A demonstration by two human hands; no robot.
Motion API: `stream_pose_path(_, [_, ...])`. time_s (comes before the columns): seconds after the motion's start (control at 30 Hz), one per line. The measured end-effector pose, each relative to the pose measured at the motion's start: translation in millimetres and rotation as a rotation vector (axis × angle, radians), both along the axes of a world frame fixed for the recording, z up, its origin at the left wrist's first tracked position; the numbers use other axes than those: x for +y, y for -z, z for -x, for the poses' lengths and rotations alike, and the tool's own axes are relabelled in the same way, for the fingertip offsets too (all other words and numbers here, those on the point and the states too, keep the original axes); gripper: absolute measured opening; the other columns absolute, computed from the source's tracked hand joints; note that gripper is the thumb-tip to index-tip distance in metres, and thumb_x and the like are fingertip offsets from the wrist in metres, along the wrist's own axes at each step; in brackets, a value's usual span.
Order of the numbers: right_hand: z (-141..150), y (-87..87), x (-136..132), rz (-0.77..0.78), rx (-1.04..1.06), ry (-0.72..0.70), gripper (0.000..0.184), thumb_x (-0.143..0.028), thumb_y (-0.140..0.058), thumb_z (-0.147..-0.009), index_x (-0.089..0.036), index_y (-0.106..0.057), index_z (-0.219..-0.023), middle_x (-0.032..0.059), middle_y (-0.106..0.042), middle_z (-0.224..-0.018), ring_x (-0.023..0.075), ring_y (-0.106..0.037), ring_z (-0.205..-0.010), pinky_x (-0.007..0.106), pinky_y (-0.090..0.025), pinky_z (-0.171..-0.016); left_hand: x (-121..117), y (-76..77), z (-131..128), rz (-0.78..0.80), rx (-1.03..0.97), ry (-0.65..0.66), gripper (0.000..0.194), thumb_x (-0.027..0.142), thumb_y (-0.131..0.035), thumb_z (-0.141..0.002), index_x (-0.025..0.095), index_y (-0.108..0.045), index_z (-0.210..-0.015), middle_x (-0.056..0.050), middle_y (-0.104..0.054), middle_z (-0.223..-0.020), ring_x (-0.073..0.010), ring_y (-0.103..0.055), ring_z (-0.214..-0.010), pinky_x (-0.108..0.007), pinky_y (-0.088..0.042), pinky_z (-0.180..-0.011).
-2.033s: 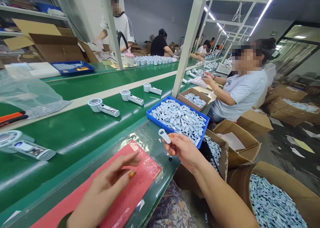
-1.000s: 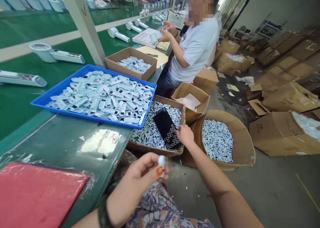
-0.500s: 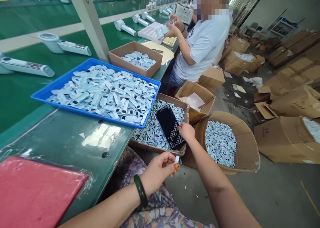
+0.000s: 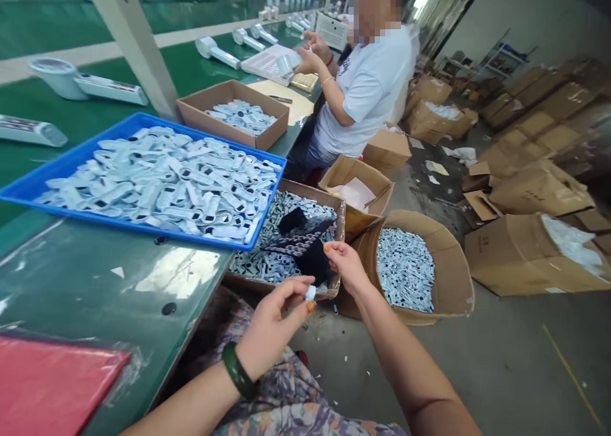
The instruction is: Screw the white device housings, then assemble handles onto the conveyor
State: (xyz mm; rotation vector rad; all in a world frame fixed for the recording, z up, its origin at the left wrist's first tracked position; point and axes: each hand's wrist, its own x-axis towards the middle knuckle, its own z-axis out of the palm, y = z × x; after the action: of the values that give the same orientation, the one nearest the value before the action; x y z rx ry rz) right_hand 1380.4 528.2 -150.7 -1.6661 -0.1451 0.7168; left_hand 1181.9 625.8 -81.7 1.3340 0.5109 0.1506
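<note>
The left hand [image 4: 274, 328] holds a small white plastic part [image 4: 310, 292] in a narrow pinch between thumb and fingertips, just over the near rim of a cardboard carton [image 4: 340, 223]. The right hand [image 4: 347, 269] is close beside it, its fingertips [image 4: 327, 247] at a crumpled black perforated sheet [image 4: 305, 253]; whether they grip the sheet cannot be determined. The sheet lies on loose pale-blue plastic parts [image 4: 252, 265] in that carton. A blue tray [image 4: 143, 227] heaped with similar parts sits on the green workbench [image 4: 95, 277], directly beside the carton.
</note>
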Motion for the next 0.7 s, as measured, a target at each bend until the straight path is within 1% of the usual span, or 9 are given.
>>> stream_pose_path(0.03, [4,2.7,-1,0.012,0.030,0.024,0.045,-0.050,-0.085,-0.069,-0.016,-0.066,-0.092,-0.0069,-0.053,-0.062,0.0080,-0.044,-0.053,0.022,-0.034,-0.051,2,0.3,-1,-0.002,0.014,-0.020,0.028,0.046,-0.072,-0.079,0.020,-0.064,-0.085,-0.013,-0.064,-0.136,-0.0315,-0.057,-0.124,-0.040,-0.043,-0.103])
stream_pose_path(0.1, [11,9.0,-1,0.040,0.094,0.081,0.035,-0.043,-0.082,-0.078,-0.015,-0.066,-0.092,-0.0035,-0.061,-0.071,0.0093,-0.053,-0.059,0.022,-0.043,-0.055,3,1.0,-1,0.043,0.049,-0.023,0.034,0.051,-0.075,-0.078,0.020,-0.065,-0.086,-0.013,-0.067,-0.130,-0.0311,-0.059,-0.121,-0.041,-0.045,-0.101])
stream_pose_path(0.2, [24,20.2,9,0.052,0.223,0.122,0.022,-0.033,-0.071,-0.094,-0.014,-0.066,-0.105,0.0025,-0.069,-0.094,0.0140,-0.066,-0.079,0.028,-0.056,-0.070,-4,1.1,1,0.215,0.056,0.059,0.046,0.060,-0.079,-0.077,0.019,-0.064,-0.091,-0.010,-0.075,-0.101,-0.0243,-0.067,-0.094,-0.037,-0.051,-0.089])
stream_pose_path(0.3, [36,34.5,30,0.071,0.347,0.111,0.023,-0.031,-0.066,-0.100,-0.014,-0.065,-0.115,0.0056,-0.069,-0.108,0.0173,-0.069,-0.092,0.035,-0.060,-0.080,-14,1.7,4,0.387,0.009,0.173,0.055,0.062,-0.087,-0.071,0.018,-0.062,-0.090,-0.005,-0.073,-0.079,-0.0174,-0.065,-0.073,-0.032,-0.052,-0.076])
stream_pose_path(0.43, [43,58.0,65,0.147,0.452,0.113,0.030,-0.036,-0.065,-0.101,-0.015,-0.064,-0.121,0.0082,-0.067,-0.117,0.0198,-0.068,-0.098,0.039,-0.061,-0.084,-20,3.3,7,0.503,-0.043,0.243,0.061,0.056,-0.090,-0.072,0.015,-0.063,-0.108,-0.005,-0.072,-0.078,-0.0165,-0.066,-0.072,-0.030,-0.051,-0.072])
stream_pose_path(0.5, [44,69.4,80,0.175,0.467,0.121,0.032,-0.038,-0.064,-0.101,-0.015,-0.063,-0.124,0.0089,-0.067,-0.120,0.0205,-0.068,-0.100,0.039,-0.061,-0.085,-19,3.4,7,0.518,-0.071,0.231,0.054,0.053,-0.087,-0.077,0.014,-0.063,-0.106,-0.007,-0.073,-0.083,-0.0167,-0.066,-0.074,-0.030,-0.051,-0.075])
stream_pose_path(0.57, [43,78.6,91,0.178,0.453,0.118,0.033,-0.038,-0.064,-0.101,-0.016,-0.062,-0.126,0.0091,-0.066,-0.121,0.0206,-0.068,-0.101,0.039,-0.061,-0.085,-17,2.5,7,0.506,-0.103,0.172,0.043,0.047,-0.083,-0.080,0.015,-0.062,-0.098,-0.007,-0.072,-0.087,-0.0165,-0.064,-0.078,-0.030,-0.050,-0.077])
stream_pose_path(0.63, [43,84.4,98,0.150,0.408,0.096,0.032,-0.038,-0.064,-0.101,-0.016,-0.063,-0.125,0.0089,-0.066,-0.121,0.0204,-0.068,-0.100,0.039,-0.061,-0.084,-15,0.8,6,0.481,-0.118,0.089,0.033,0.040,-0.080,-0.078,0.017,-0.061,-0.093,-0.003,-0.068,-0.086,-0.0159,-0.061,-0.079,-0.030,-0.050,-0.078])
stream_pose_path(0.7, [42,86.2,100,0.077,0.307,0.062,0.032,-0.038,-0.064,-0.101,-0.016,-0.063,-0.124,0.0085,-0.067,-0.119,0.0199,-0.068,-0.098,0.039,-0.062,-0.083,-11,-1.1,4,0.430,-0.095,0.015,0.029,0.035,-0.078,-0.075,0.019,-0.060,-0.091,0.002,-0.060,-0.079,-0.0147,-0.057,-0.074,-0.027,-0.049,-0.072])
